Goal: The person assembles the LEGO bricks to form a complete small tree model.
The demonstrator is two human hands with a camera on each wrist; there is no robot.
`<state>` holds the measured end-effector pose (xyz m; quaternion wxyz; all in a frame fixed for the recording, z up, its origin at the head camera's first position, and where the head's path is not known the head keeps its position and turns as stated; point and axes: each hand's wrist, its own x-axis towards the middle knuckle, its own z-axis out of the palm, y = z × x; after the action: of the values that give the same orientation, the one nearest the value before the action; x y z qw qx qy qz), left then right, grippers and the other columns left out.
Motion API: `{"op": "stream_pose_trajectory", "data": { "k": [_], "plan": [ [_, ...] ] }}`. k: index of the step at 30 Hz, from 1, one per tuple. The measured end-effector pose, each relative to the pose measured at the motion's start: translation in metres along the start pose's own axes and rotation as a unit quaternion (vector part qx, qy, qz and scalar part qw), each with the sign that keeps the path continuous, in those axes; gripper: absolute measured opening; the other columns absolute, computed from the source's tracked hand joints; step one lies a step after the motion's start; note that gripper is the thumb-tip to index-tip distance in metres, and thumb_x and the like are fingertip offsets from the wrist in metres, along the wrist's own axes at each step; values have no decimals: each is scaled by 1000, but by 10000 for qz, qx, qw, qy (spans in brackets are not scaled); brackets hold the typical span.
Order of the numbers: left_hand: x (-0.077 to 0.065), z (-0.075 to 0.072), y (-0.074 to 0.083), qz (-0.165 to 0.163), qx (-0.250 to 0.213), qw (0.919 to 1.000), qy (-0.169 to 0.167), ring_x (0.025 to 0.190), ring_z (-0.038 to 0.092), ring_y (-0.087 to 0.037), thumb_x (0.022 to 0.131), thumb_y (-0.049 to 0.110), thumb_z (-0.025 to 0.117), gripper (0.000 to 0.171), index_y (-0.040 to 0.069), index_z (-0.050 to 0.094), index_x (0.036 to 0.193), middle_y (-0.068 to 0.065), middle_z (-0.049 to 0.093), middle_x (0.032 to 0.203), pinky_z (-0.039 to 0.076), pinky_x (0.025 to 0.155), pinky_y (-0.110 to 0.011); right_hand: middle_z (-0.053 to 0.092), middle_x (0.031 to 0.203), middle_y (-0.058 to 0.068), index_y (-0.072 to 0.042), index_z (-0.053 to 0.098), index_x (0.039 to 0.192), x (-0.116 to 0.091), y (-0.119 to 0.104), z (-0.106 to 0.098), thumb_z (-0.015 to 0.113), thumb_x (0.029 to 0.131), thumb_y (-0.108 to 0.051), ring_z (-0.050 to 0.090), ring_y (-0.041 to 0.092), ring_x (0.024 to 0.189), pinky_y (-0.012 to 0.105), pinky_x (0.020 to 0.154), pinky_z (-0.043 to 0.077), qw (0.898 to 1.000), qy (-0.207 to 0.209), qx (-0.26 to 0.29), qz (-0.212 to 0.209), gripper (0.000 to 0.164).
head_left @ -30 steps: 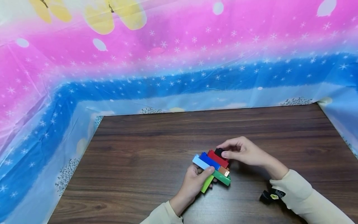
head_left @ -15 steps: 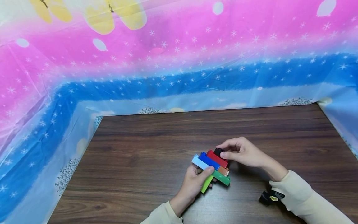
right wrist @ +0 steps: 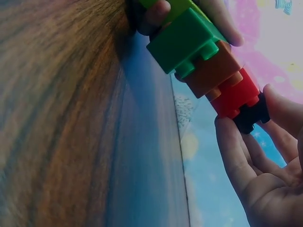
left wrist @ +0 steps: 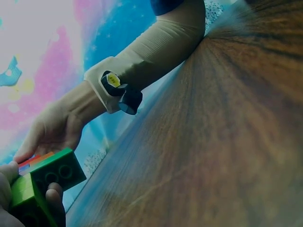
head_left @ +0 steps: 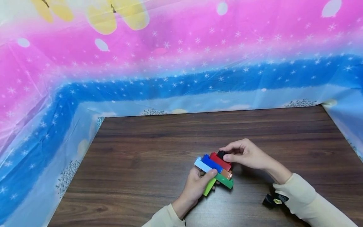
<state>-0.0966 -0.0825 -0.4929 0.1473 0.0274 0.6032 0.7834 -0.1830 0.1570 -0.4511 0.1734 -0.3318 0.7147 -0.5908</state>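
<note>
A stack of toy building bricks is held over the table by my left hand (head_left: pixel 194 184), its thumb lying across the bricks. From the near end run a lime green brick (head_left: pixel 209 187), a green brick (head_left: pixel 225 181), a light blue brick (head_left: pixel 202 165), a dark blue brick (head_left: pixel 211 163), an orange-brown brick (head_left: pixel 227 174) and a red brick (head_left: pixel 220 161). At the far end sits a small black brick (right wrist: pixel 251 115) against the red one. My right hand (head_left: pixel 250 155) pinches this black brick between thumb and fingers. Studs show on the green, orange-brown and black bricks in the right wrist view.
Beneath the hands is a dark wood-grain table (head_left: pixel 141 151). A pink and blue patterned cloth (head_left: pixel 181 63) hangs along its back and sides. A black wrist camera (head_left: pixel 272 200) is strapped at the right sleeve (head_left: pixel 306 197), close over the tabletop.
Both hands stay almost still. The stack and the right hand have shifted very slightly to the left since a second ago, with the same hold on the bricks.
</note>
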Motion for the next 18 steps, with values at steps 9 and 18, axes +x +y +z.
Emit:
{"op": "stream_pose_trajectory", "data": {
  "k": [9, 18],
  "plan": [
    [1, 2, -1, 67, -196, 9997, 99, 79, 69, -18, 104, 17, 69, 49, -6, 49, 143, -10, 70, 112, 61, 63, -26, 72, 125, 20, 3, 65, 138, 0, -7, 4, 69, 103, -8, 73, 20, 98, 38, 80, 65, 9983, 300, -480, 138, 37],
    [0, 2, 7, 99, -345, 9982, 480, 125, 50, -20, 113, 34, 43, 59, -6, 34, 156, -12, 55, 138, 40, 109, -33, 54, 145, 28, 3, 26, 163, -10, -6, 11, 78, 97, -21, 65, 31, 118, 31, 94, 59, 9954, -142, -262, 908, 88]
  ]
}}
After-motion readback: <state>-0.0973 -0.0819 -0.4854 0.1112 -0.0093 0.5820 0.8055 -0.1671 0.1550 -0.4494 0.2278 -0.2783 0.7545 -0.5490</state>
